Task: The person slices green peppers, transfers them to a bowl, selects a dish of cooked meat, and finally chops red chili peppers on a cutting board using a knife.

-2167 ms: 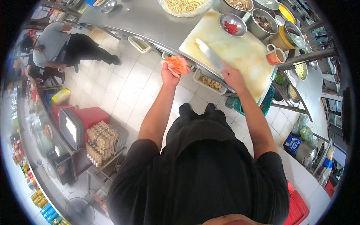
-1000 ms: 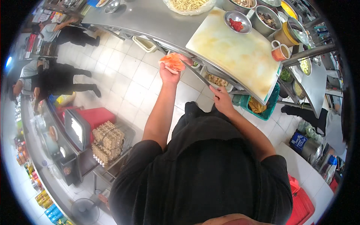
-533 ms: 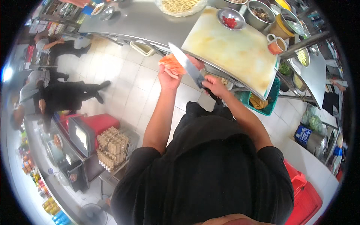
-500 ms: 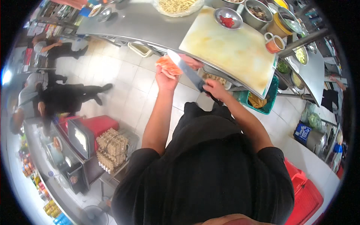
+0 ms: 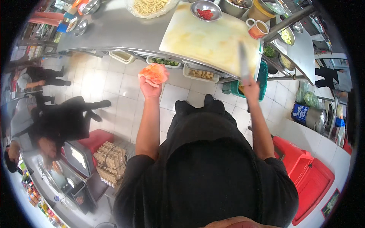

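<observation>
My left hand (image 5: 150, 84) is raised in front of the steel counter and grips a bunch of orange vegetable slices (image 5: 154, 72). My right hand (image 5: 251, 85) holds a large knife (image 5: 243, 62) by its handle, blade pointing up over the right part of the pale cutting board (image 5: 211, 38). The board lies bare on the steel counter (image 5: 114, 28). Both hands are off the board, near its front edge.
Behind the board stand a steel bowl with red pieces (image 5: 205, 10), a bowl of noodles (image 5: 150, 5) and an orange cup (image 5: 257, 28). Trays of food (image 5: 200, 74) sit under the counter. Red bins (image 5: 306, 174), egg cartons (image 5: 110, 161) and another person (image 5: 57, 121) are around me.
My right hand has swung the knife from beside my left hand over to the right, blade now upright over the board. My left hand still holds the orange slices.
</observation>
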Demonstrator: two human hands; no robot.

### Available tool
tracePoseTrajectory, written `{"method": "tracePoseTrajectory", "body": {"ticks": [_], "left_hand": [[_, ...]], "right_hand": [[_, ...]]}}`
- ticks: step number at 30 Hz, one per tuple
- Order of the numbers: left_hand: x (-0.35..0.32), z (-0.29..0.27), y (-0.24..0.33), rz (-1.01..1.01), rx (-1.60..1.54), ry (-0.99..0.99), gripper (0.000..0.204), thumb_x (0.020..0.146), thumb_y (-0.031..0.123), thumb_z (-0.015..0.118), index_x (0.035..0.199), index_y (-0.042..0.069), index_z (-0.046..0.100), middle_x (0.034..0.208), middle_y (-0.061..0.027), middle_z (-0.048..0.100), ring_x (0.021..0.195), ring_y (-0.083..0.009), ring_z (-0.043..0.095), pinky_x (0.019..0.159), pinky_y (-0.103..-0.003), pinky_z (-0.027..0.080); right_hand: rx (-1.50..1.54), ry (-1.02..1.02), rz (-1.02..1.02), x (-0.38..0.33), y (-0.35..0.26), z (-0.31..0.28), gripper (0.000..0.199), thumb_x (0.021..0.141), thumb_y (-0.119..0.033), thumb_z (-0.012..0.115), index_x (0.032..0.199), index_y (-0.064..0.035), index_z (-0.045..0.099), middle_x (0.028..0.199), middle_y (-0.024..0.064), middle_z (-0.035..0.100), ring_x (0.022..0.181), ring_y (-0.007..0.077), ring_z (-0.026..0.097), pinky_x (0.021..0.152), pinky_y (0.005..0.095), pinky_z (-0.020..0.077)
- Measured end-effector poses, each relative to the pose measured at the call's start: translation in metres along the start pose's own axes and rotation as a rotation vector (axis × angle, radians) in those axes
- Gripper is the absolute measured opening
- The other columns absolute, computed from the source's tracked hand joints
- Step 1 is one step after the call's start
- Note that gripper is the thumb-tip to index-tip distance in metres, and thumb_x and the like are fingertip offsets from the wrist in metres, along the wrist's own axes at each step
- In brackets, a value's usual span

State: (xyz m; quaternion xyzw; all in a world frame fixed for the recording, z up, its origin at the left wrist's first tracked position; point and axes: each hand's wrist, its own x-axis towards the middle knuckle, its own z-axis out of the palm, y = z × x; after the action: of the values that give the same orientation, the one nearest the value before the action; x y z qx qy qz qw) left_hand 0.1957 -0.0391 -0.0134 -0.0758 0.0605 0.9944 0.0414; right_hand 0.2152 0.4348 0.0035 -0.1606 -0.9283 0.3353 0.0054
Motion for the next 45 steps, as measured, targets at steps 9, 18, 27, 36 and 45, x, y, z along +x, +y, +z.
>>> {"method": "tracePoseTrajectory", "body": {"ticks": [9,18,27,36,45], "left_hand": [[0.007,-0.023,-0.014,0.066,0.158,0.318,0.06,0.107,0.049,0.025,0.148,0.009,0.041,0.147,-0.0144,0.049,0.134,-0.0347,0.05,0.108,-0.054,0.045],[-0.012,0.024,-0.026,0.012,0.24,0.304,0.063,0.107,0.05,0.017,0.148,0.008,0.038,0.146,-0.0159,0.05,0.134,-0.0356,0.05,0.107,-0.052,0.046],[-0.006,-0.022,-0.021,0.018,0.155,0.269,0.06,0.107,0.049,0.022,0.151,0.01,0.036,0.15,-0.015,0.046,0.138,-0.036,0.045,0.111,-0.055,0.041],[0.007,-0.022,-0.024,-0.02,0.179,0.276,0.06,0.107,0.049,0.021,0.15,0.009,0.036,0.15,-0.0161,0.046,0.138,-0.0357,0.045,0.113,-0.052,0.041],[0.015,-0.02,-0.022,0.018,0.212,0.311,0.06,0.108,0.048,0.019,0.149,0.008,0.036,0.149,-0.016,0.047,0.138,-0.0361,0.045,0.114,-0.053,0.039]], "right_hand": [[0.134,0.046,-0.09,0.028,-0.027,0.011,0.057,0.092,-0.028,0.068,0.143,-0.0073,0.053,0.125,0.0243,0.067,0.113,0.0288,0.068,0.096,0.0367,0.0521],[-0.015,-0.13,-0.216,-0.005,-0.057,0.037,0.053,0.09,-0.028,0.07,0.139,-0.0119,0.058,0.127,0.0271,0.062,0.117,0.0426,0.062,0.099,0.045,0.0498],[-0.306,0.022,-0.478,-0.019,-0.075,0.047,0.052,0.09,-0.025,0.069,0.139,-0.0082,0.058,0.115,0.0237,0.07,0.102,0.0357,0.072,0.089,0.0387,0.0554],[-0.072,-0.034,-0.28,-0.022,-0.053,0.047,0.054,0.09,-0.024,0.07,0.141,-0.0097,0.057,0.111,0.0269,0.07,0.098,0.033,0.072,0.091,0.039,0.0536],[0.18,-0.074,-0.3,-0.009,-0.052,0.046,0.052,0.091,-0.019,0.067,0.142,-0.015,0.056,0.114,0.0262,0.069,0.103,0.0349,0.071,0.085,0.0384,0.0558]]}}
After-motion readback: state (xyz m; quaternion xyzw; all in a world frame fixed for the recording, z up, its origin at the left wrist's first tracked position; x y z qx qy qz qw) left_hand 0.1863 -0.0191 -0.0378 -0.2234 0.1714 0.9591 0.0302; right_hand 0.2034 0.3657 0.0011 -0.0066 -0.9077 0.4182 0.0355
